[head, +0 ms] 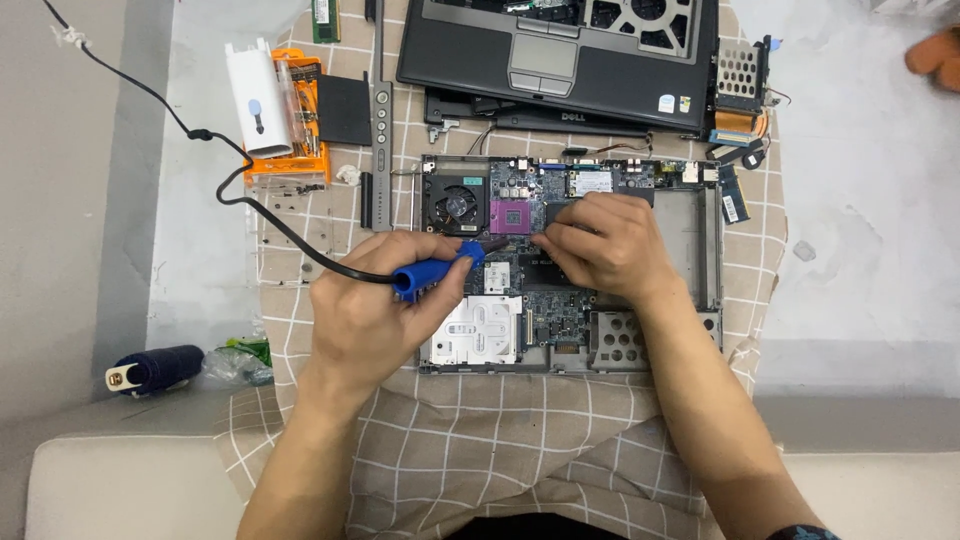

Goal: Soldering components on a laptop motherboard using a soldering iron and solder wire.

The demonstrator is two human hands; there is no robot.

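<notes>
L hand point(375, 300) gripping blue soldering iron point(435, 272), R hand point(600, 245) fingers pinched on motherboard point(530, 260)

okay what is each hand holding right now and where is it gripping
The left hand grips a blue corded tool around its handle. The right hand holds nothing visible; its fingers press on the laptop motherboard.

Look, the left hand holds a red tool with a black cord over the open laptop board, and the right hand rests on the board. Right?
Not quite. The head view shows the tool in the left hand is blue, not red. Its cord is black, and the right hand rests on the laptop board.
</notes>
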